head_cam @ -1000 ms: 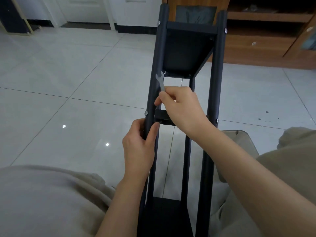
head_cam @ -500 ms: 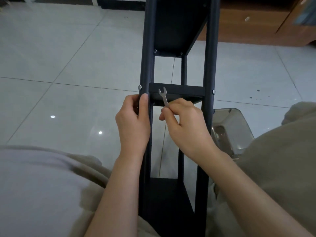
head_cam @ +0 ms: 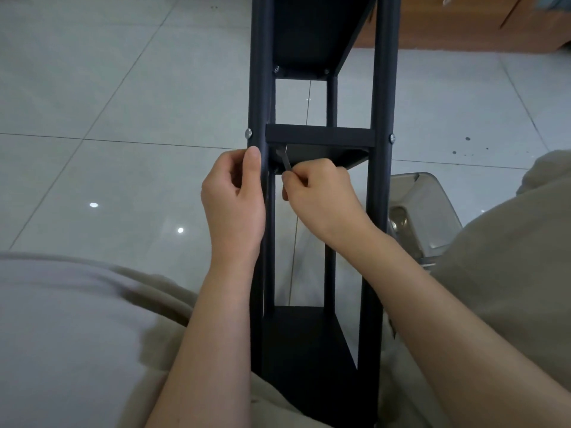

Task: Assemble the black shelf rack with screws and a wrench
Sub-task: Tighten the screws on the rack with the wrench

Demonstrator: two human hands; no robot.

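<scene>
left hand [head_cam: 233,199] is gripping the rack [head_cam: 383,180] post (thumb up) — right hand [head_cam: 321,193] is pinching the wrench [head_cam: 285,159], its head hiding under the middle shelf [head_cam: 318,139].

The left hand [head_cam: 234,199] is wrapping around the rack post [head_cam: 259,88], thumb lying straight up along it. The right hand [head_cam: 323,194] is pinching the wrench [head_cam: 286,162] between curled fingertips, and both bare forearms are reaching forward.

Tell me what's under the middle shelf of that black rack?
A small wrench reaches up under the middle shelf, pinched by the right hand. What its head meets is hidden in shadow.
</scene>
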